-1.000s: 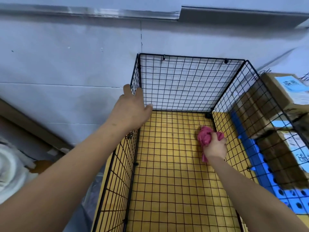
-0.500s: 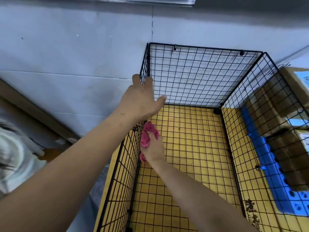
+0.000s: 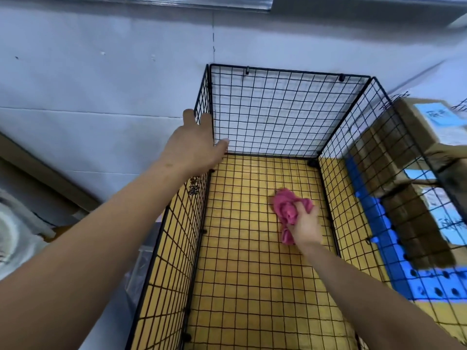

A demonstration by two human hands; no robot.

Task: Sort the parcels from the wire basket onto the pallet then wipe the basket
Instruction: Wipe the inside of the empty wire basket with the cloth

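The black wire basket point(image 3: 290, 73) stands against the wall with no parcels inside, its mesh floor lying over a yellow surface. My left hand point(image 3: 194, 145) grips the top rim of the basket's left wall near the far corner. Down inside, my right hand point(image 3: 304, 223) holds a crumpled pink cloth point(image 3: 286, 207) pressed on the mesh floor right of centre. Brown cardboard parcels point(image 3: 404, 152) with blue-and-white labels are stacked on the blue pallet point(image 3: 394, 251) just outside the basket's right wall.
A pale wall point(image 3: 101, 97) runs behind and left of the basket. A white bundle point(image 3: 12, 231) lies at the far left, with a brown strip point(image 3: 45, 173) slanting along the wall's base.
My right hand has swept the pink cloth from the basket's left wall back across the floor to right of centre. My left hand has kept its hold on the rim.
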